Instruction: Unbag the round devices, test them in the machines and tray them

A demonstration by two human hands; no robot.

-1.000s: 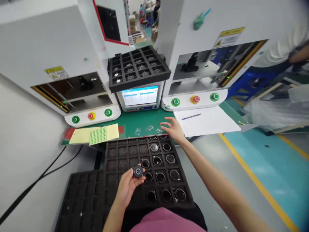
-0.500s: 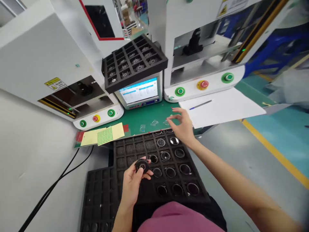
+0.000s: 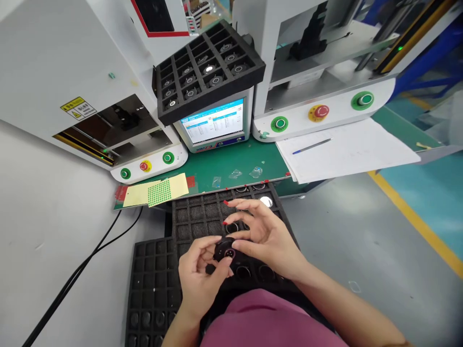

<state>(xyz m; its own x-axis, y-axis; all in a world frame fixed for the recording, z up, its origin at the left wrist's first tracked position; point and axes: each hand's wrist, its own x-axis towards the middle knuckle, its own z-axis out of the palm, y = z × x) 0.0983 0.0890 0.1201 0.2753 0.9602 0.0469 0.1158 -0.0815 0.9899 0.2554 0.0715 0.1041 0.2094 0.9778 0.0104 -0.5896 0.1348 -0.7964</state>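
A round black watch case (image 3: 224, 248) with small metal contacts on the face turned up to me is held over the foam tray (image 3: 202, 213). My left hand (image 3: 202, 270) grips it from the left, thumb on the lower edge and fingers behind. From the right, the thumb and index finger of my right hand (image 3: 265, 238) pinch its rim, the other fingers raised. Whether a thin film lies between those fingertips I cannot make out. Beneath my hands, several round watch cases (image 3: 243, 273) sit in the tray's pockets, partly covered by my right hand.
Ahead is a green bench (image 3: 202, 166) with small clear film pieces (image 3: 236, 174), yellow sticker sheets (image 3: 159, 192), and paper with a pen (image 3: 313, 145). A second foam tray (image 3: 211, 72) rests atop a monitor (image 3: 213, 123) between two white machines. Another tray (image 3: 154, 274) stands lower left.
My right hand has come back from the film pieces on the bench to the watch case, and its thumb and index finger now touch the rim. My left hand still holds the case.
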